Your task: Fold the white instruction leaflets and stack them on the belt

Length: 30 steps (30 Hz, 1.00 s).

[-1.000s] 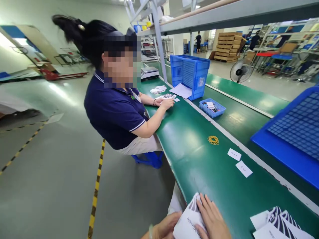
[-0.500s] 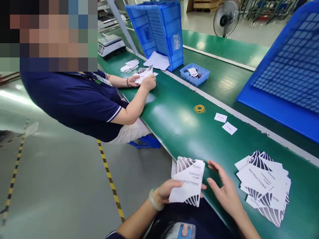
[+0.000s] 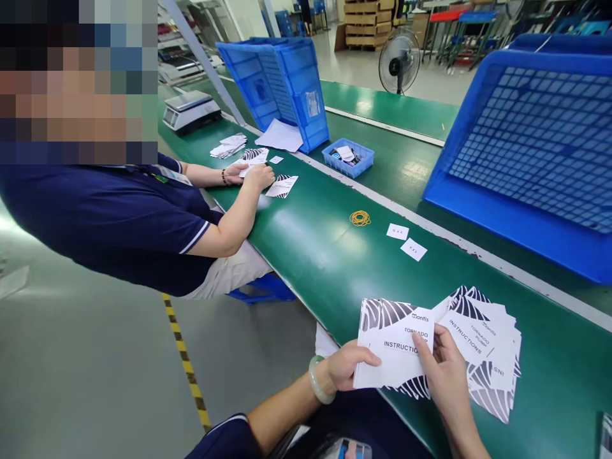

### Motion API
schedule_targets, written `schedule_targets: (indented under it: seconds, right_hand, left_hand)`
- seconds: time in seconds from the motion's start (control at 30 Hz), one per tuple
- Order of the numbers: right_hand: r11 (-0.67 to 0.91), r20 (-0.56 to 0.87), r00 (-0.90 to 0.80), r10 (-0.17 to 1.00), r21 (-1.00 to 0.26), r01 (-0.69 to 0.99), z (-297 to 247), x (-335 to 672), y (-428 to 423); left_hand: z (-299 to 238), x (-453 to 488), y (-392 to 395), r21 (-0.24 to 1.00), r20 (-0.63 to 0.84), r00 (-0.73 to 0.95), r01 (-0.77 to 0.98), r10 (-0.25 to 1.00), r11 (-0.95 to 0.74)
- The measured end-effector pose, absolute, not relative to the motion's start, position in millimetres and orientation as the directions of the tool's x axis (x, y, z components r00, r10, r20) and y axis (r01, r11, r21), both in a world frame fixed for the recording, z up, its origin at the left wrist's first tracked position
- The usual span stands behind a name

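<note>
A small stack of white instruction leaflets (image 3: 389, 364) with a black zebra pattern is held up over the bench's near edge. My left hand (image 3: 345, 366) grips its left side, thumb on the front cover; the fingers behind are hidden. On the right side my right hand (image 3: 444, 370) has closed, its thumb lying over the printed words. Just beyond that hand lies a fanned pile of the same leaflets (image 3: 482, 338) on the green bench (image 3: 325, 248). Farther along sit two small white cards (image 3: 414, 249) with handwriting and a bundle of yellow rubber bands (image 3: 360, 218).
At the left a co-worker (image 3: 124, 223) handles similar leaflets (image 3: 283, 186). Large blue crates (image 3: 535, 146) stand along the far side. A small blue basket (image 3: 348, 158) of odds and ends, a scale (image 3: 191, 111) and a fan (image 3: 399, 64) are farther back.
My right hand, open and apart before, has closed on the right side of the leaflets. The held stack has turned more face-on. A leaflet now lies on the bench by the co-worker's hand.
</note>
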State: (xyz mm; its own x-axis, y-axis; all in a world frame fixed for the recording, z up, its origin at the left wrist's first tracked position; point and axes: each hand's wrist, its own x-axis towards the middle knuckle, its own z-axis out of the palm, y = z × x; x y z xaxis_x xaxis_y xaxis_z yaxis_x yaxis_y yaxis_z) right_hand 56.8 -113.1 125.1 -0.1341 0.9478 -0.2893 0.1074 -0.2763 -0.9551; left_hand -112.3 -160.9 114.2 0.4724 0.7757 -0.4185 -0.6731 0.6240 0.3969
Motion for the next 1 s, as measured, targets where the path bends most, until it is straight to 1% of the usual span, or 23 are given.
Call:
schedule_targets:
  seconds: [0.07, 0.17, 0.27, 0.33, 0.43, 0.6, 0.67, 0.77, 0.9, 0.93, 1.0]
  right_hand:
    - [-0.281, -0.294, -0.072, 0.953, -0.947, 0.154, 126, 59, -114]
    - [-0.274, -0.277, 0.029, 0.96, -0.921, 0.276, 127, 60, -114]
    - [-0.263, -0.268, 0.03, 0.963, -0.908, 0.326, 129, 60, -114]
    - [-0.267, -0.269, 0.04, 0.962, -0.908, 0.322, 130, 63, -112]
    - [-0.304, -0.269, 0.153, 0.951, -0.906, 0.293, 131, 76, -108]
    - [-0.313, -0.258, 0.368, 0.893, -0.945, 0.097, 131, 110, -99]
    - [-0.319, -0.278, 0.404, 0.871, -0.947, 0.037, 132, 119, -98]
    - [-0.305, -0.278, 0.42, 0.864, -0.952, -0.003, 132, 124, -97]
    - [-0.324, -0.293, 0.437, 0.85, -0.946, -0.004, 122, 132, -91]
    - [-0.332, -0.289, 0.432, 0.854, -0.943, 0.025, 118, 136, -89]
    - [-0.317, -0.215, 0.44, 0.872, -0.933, 0.172, 111, 143, -87]
  left_hand:
    - [114, -111, -161, 0.414, -0.449, 0.432, -0.675, 0.782, 0.61]
    - [113, -109, -161, 0.439, -0.478, 0.366, -0.688, 0.799, 0.578]
    - [111, -107, -160, 0.434, -0.477, 0.339, -0.711, 0.811, 0.553]
    - [110, -108, -159, 0.422, -0.475, 0.336, -0.724, 0.814, 0.545]
    - [108, -111, -157, 0.394, -0.483, 0.326, -0.748, 0.813, 0.534]
    - [104, -120, -157, 0.354, -0.516, 0.305, -0.775, 0.8, 0.523]
    - [102, -123, -157, 0.352, -0.514, 0.306, -0.777, 0.801, 0.522]
    - [99, -124, -158, 0.36, -0.517, 0.297, -0.776, 0.803, 0.518]
    - [101, -123, -157, 0.358, -0.52, 0.289, -0.78, 0.804, 0.512]
    - [102, -123, -157, 0.355, -0.516, 0.292, -0.783, 0.806, 0.511]
    - [104, -122, -156, 0.348, -0.507, 0.305, -0.783, 0.806, 0.515]
